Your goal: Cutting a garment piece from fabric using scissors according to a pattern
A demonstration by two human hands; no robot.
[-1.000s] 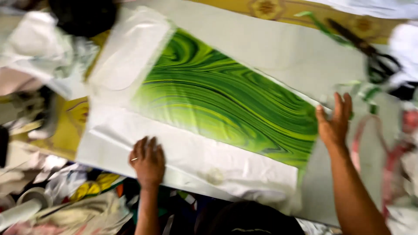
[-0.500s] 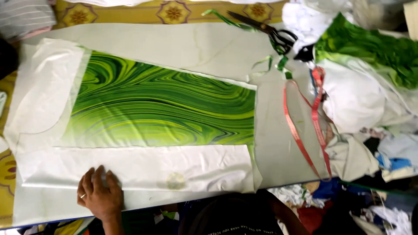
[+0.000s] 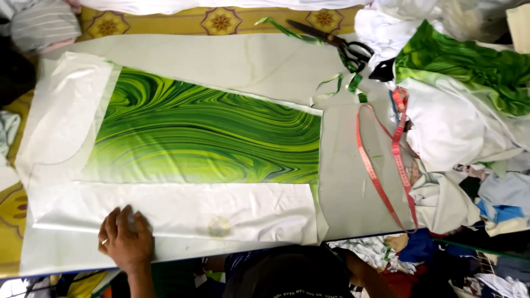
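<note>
My left hand (image 3: pixel 126 239) lies flat, fingers apart, on the near edge of a white fabric piece (image 3: pixel 182 209) spread on the table. A ring shows on one finger. A green swirl-patterned cloth (image 3: pixel 204 135) lies flat just beyond the white piece, with more white fabric (image 3: pixel 63 116) at its left end. A small pale round disc (image 3: pixel 219 226) rests on the white piece to the right of my hand. My right hand is out of view.
Black-handled scissors (image 3: pixel 334 41) lie at the far edge. A red measuring tape (image 3: pixel 386 165) loops right of the cloth. Heaped white and green fabrics (image 3: pixel 464 94) crowd the right side. Green scraps (image 3: pixel 339 83) lie near the scissors. A yellow patterned cover (image 3: pixel 210 21) runs along the back.
My right hand, earlier resting at the right end of the green cloth, has left the view. The camera has swung right. My left hand stays pressed on the white fabric.
</note>
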